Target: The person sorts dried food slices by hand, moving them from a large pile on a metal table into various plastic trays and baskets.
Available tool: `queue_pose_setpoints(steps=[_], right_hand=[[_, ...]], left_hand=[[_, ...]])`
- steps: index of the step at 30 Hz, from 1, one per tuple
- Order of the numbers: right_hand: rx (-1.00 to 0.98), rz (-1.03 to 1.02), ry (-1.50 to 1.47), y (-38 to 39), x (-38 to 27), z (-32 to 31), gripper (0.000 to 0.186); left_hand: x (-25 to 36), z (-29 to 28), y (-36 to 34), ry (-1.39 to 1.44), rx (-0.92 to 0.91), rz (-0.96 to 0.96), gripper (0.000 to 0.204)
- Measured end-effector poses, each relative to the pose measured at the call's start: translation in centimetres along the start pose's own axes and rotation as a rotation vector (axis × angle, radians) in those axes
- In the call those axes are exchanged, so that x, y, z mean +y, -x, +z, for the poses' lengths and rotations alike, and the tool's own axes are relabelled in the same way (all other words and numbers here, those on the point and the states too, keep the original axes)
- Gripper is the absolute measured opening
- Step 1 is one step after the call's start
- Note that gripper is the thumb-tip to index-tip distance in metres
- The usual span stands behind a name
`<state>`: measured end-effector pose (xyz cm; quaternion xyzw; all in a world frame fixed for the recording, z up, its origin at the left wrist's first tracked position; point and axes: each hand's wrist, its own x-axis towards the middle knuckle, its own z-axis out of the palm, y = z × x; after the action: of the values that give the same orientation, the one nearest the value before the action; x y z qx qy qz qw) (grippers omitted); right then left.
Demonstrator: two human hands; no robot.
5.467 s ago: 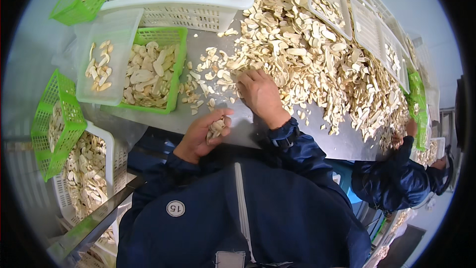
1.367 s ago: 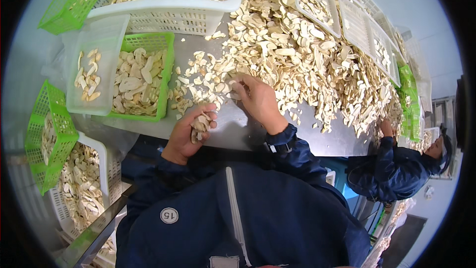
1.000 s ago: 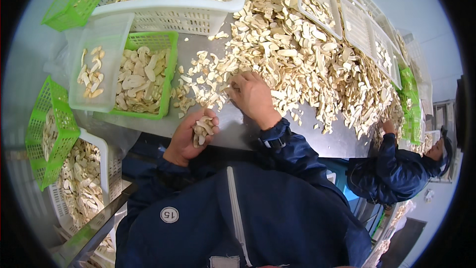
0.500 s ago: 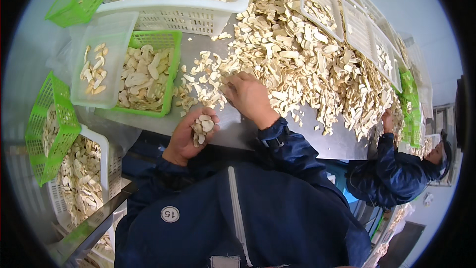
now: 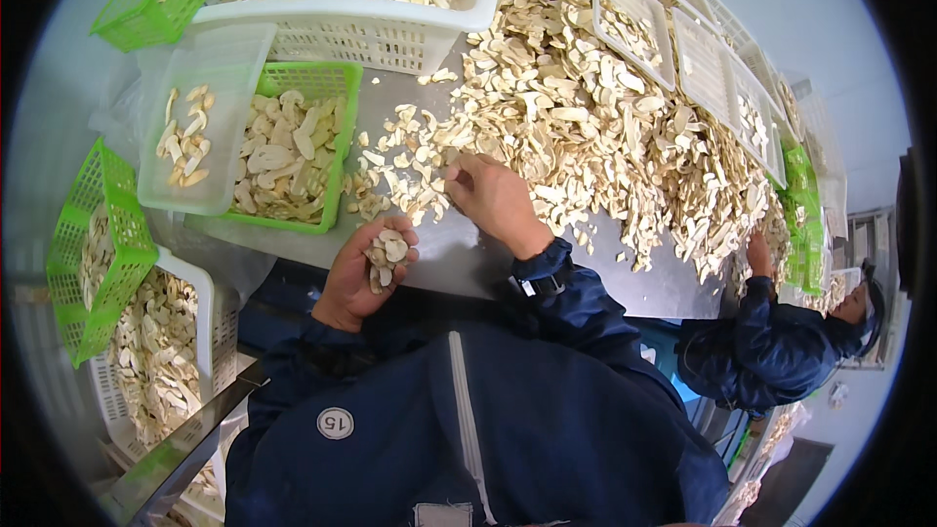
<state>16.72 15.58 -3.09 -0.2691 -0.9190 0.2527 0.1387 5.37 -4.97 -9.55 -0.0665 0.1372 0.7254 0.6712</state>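
My left hand is cupped around a small bunch of pale dried mushroom slices, held just over the table's near edge. My right hand is beside the scattered slices with its fingers curled and pinched together; what they hold, if anything, I cannot make out. Loose slices lie on the metal table just left of its fingertips. Beyond and to the right spreads a large heap of dried mushroom slices. Left of my hands stands a green basket filled with bigger slices.
A translucent tray with a few slices overlaps the green basket. Behind it is a white crate of slices. More trays line the heap's far side. At the left are a tilted green basket and a white crate. A co-worker reaches in at right.
My left hand has shifted slightly left and down with its slices. My right hand has drawn a little right and nearer, its fingers more curled.
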Motion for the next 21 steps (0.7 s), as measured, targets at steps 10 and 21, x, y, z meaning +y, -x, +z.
queue_pose_setpoints(steps=[10,21], right_hand=[[-0.005,-0.103,0.066,0.1,-0.2,0.3,0.017],[0.000,-0.203,-0.081,-2.9,-1.4,1.2,0.017]], left_hand=[[0.0,0.2,0.2,-0.003,-0.004,-0.002,0.038],[0.1,1.5,-0.1,-0.093,0.116,0.035,0.034]])
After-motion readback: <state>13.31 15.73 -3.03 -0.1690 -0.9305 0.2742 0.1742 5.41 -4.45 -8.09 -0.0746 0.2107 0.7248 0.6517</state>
